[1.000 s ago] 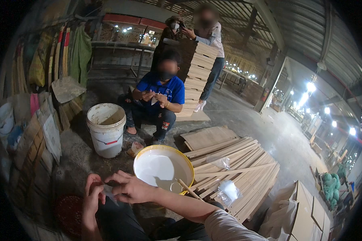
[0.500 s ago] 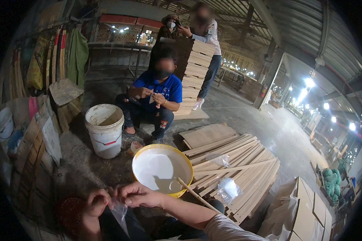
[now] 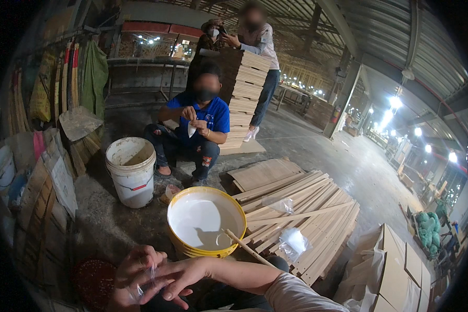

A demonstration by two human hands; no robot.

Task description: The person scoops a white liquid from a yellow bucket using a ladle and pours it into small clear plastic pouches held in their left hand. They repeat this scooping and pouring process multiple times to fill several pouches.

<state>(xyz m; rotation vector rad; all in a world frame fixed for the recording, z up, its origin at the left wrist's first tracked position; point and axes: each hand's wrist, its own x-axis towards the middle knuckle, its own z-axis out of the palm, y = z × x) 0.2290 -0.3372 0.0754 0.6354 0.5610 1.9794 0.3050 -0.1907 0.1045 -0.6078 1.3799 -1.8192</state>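
My left hand (image 3: 132, 270) is closed on a small clear plastic bag (image 3: 146, 283), low in front of me. Across it reaches my right hand (image 3: 181, 274), its fingers stretched out and apart, touching or just over the bag. The fingers partly hide the bag. Just beyond my hands stands a yellow-rimmed bucket (image 3: 178, 244) of white liquid, with a wooden stick (image 3: 249, 248) leaning on its right rim.
Wooden strips (image 3: 317, 229) lie in a pile at the right, with a clear bag of white material (image 3: 295, 243) on top. A white bucket (image 3: 131, 174) stands at left. A crouching person in blue (image 3: 208, 117) handles a small white bag. Two people stand behind stacked boards (image 3: 244, 99).
My right hand has opened from its pinch on the bag and crossed over toward my left hand. The bag is drawn up between them. The crouching person's hands have moved apart.
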